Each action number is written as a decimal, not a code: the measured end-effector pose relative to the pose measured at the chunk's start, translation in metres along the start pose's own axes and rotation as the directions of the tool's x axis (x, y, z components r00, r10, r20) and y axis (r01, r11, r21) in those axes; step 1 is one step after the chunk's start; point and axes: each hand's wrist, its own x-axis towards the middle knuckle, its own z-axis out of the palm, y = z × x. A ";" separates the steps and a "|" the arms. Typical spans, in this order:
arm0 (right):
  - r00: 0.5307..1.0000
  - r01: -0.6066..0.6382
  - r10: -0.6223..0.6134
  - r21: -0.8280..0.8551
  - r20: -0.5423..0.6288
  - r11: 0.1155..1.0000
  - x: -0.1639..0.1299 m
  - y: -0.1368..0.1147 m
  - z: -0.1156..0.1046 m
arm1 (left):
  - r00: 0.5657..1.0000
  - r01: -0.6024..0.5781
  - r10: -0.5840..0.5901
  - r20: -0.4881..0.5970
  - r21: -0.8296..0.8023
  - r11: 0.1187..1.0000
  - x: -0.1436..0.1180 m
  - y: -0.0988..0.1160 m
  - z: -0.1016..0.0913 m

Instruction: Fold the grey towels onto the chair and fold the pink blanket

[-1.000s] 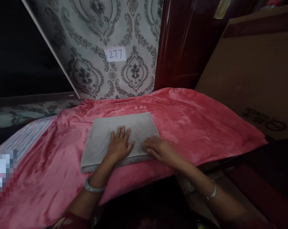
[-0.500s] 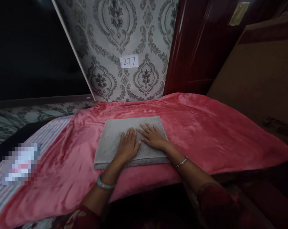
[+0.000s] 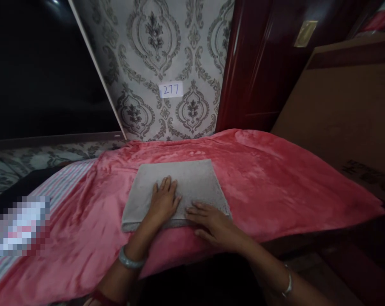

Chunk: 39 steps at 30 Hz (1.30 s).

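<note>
Pink blanket [image 3: 269,191]: soft, sheeny plush, rippled into folds at its left.
Grey cloth [image 3: 186,178]: short-napped, folded into a flat, thick-edged, four-sided slab, lying on the blanket toward its near edge.
My left hand [image 3: 163,202]: palm down on the cloth, fingers a little spread, gripping nothing.
My right hand [image 3: 213,221]: apart from the left, fingers loosely extended at the cloth's front; whether the thumb touches, I cannot tell.
Striped fabric [image 3: 69,180]: pale bands, left of the blanket.
Cardboard box [image 3: 342,114]: flat brown side, right of the blanket.
</note>
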 end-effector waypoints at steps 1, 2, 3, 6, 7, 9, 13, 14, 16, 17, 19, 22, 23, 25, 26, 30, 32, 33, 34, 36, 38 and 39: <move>0.999 0.003 0.000 0.057 -0.044 0.998 0.006 0.006 -0.007 | 1.000 -0.024 0.024 -0.004 -0.003 1.000 -0.004 0.003 -0.001; 0.994 -0.008 0.018 0.095 -0.106 0.995 0.014 0.014 -0.016 | 0.998 -0.061 0.061 -0.002 -0.007 0.998 -0.007 0.007 -0.001; 0.982 -0.035 0.055 0.106 -0.183 0.994 0.024 0.023 -0.024 | 0.995 -0.097 0.097 0.006 -0.011 0.995 -0.011 0.011 0.001; 0.914 -0.194 0.170 -0.030 -0.368 0.981 0.056 0.046 -0.039 | 0.990 -0.141 0.141 0.024 0.010 0.990 -0.018 0.022 0.011; 0.905 -0.260 0.207 -0.099 -0.372 0.960 0.064 0.051 -0.039 | 0.991 -0.135 0.134 0.013 0.025 0.991 -0.020 0.024 0.016; 0.906 -0.366 0.289 -0.231 -0.309 0.901 0.074 0.057 -0.031 | 0.992 -0.121 0.122 -0.027 0.049 0.991 -0.023 0.027 0.025; 0.907 -0.422 0.374 -0.383 -0.195 0.822 0.071 0.057 -0.008 | 0.991 -0.121 0.123 -0.051 0.045 0.992 -0.026 0.028 0.030; 0.906 -0.423 0.379 -0.399 -0.189 0.813 0.069 0.057 -0.005 | 0.992 -0.125 0.126 -0.030 0.034 0.992 -0.026 0.027 0.027; 0.906 -0.423 0.380 -0.417 -0.187 0.804 0.067 0.057 -0.003 | 0.988 -0.145 0.145 0.044 -0.001 0.989 -0.025 0.021 0.018; 0.907 -0.421 0.376 -0.423 -0.188 0.803 0.067 0.058 -0.003 | 0.985 -0.149 0.150 0.083 -0.018 0.989 -0.024 0.016 0.013; 0.908 -0.419 0.369 -0.431 -0.197 0.799 0.067 0.060 -0.003 | 0.986 -0.104 0.105 0.130 -0.019 0.994 -0.024 0.000 0.003; 0.906 -0.422 0.371 -0.434 -0.202 0.796 0.069 0.063 -0.002 | 0.991 0.085 -0.091 0.102 0.060 0.995 -0.033 -0.028 -0.003; 0.906 -0.422 0.373 -0.435 -0.197 0.795 0.069 0.063 -0.002 | 0.985 0.145 -0.152 0.077 0.089 0.985 -0.038 -0.036 -0.004; 0.910 -0.415 0.371 -0.438 -0.187 0.798 0.069 0.064 -0.001 | 0.969 0.231 -0.240 0.058 0.128 0.964 -0.050 -0.048 -0.005; 0.912 -0.410 0.367 -0.439 -0.183 0.799 0.069 0.065 0.000 | 0.961 0.258 -0.270 0.068 0.140 0.956 -0.054 -0.052 -0.007; 0.908 -0.419 0.374 -0.440 -0.190 0.794 0.071 0.062 -0.001 | 0.960 0.211 -0.235 0.151 0.157 0.965 -0.047 -0.061 -0.029; 0.904 -0.427 0.382 -0.435 -0.192 0.793 0.073 0.059 -0.003 | 0.976 0.156 -0.176 0.127 0.149 0.976 -0.025 -0.064 -0.044; 0.904 -0.427 0.384 -0.430 -0.187 0.796 0.073 0.057 -0.004 | 0.983 0.140 -0.155 0.101 0.145 0.979 -0.011 -0.066 -0.049; 0.906 -0.424 0.384 -0.423 -0.179 0.801 0.074 0.056 -0.006 | 0.987 0.134 -0.146 0.073 0.145 0.980 0.005 -0.067 -0.052; 0.908 -0.417 0.385 -0.404 -0.162 0.814 0.073 0.055 -0.010 | 0.990 0.132 -0.138 0.024 0.155 0.979 0.035 -0.066 -0.052; 0.909 -0.416 0.394 -0.379 -0.139 0.826 0.071 0.057 -0.015 | 0.989 0.140 -0.147 0.031 0.163 0.977 0.057 -0.064 -0.042; 0.906 -0.421 0.408 -0.362 -0.117 0.832 0.071 0.058 -0.019 | 0.986 0.151 -0.161 0.049 0.163 0.975 0.063 -0.064 -0.035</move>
